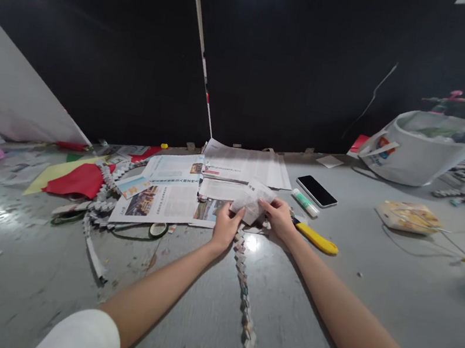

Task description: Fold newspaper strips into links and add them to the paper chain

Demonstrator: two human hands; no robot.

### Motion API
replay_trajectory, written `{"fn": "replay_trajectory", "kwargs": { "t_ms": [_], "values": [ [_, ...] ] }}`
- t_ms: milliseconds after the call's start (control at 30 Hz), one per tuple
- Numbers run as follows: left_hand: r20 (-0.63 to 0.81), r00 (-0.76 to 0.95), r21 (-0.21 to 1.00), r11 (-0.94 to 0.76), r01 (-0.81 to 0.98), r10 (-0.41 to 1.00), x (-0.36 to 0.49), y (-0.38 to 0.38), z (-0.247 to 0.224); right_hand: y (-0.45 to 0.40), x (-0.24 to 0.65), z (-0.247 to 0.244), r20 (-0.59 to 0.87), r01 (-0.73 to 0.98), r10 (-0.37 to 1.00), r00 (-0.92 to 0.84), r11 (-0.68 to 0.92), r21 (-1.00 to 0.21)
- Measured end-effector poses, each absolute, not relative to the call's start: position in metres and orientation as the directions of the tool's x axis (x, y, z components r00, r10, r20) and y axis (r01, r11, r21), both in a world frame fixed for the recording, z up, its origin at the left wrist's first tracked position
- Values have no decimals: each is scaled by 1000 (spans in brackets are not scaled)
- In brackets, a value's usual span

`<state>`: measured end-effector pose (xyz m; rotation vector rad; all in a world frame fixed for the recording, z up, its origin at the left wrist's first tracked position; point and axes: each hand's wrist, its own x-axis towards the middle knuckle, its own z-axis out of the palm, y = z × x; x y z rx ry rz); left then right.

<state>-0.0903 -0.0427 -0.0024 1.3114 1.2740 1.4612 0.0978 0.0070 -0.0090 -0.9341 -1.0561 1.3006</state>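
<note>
A small piece of newspaper (pixel 255 200) is held up between my two hands, above the grey surface. My left hand (pixel 227 225) pinches its lower left side, thumb on top. On the opposite side my right hand (pixel 281 218) grips the upper right edge. Below the paper, a folded paper chain (pixel 246 310) in zigzag links runs toward me between my forearms; whether it joins the held piece I cannot tell. A cutter with a yellow handle (pixel 317 238) lies beside my right wrist, its front end partly hidden by the hand.
Newspaper sheets (pixel 176 203) and white printed sheets (pixel 247 164) lie ahead. To the right are a glue stick (pixel 305 203), a phone (pixel 317 191) and a white fabric bag (pixel 419 152). On the left lie red paper (pixel 75 180), more paper chain (pixel 106 197) and a tape roll (pixel 157 230). Black panels (pixel 277 68) stand behind.
</note>
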Motion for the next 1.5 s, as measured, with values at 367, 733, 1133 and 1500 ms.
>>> {"fn": "replay_trajectory", "kwargs": {
  "t_ms": [367, 733, 1133, 1500],
  "values": [
    [150, -224, 979, -176, -100, 963, -88, -41, 4, 10, 96, -1, 101, -252, 995, -24, 92, -963],
    [83, -215, 973, -126, -194, 973, -90, -39, 3, 6, 94, 7, 84, -316, 996, -31, 70, -946],
    [183, -188, 982, -187, -5, 965, -88, -43, 7, -2, 93, 5, 117, -275, 989, -92, 87, -958],
    [117, -180, 986, -136, -93, 977, -88, -39, 1, 10, 95, 2, 138, -45, 990, -9, 138, -989]
  ]
}}
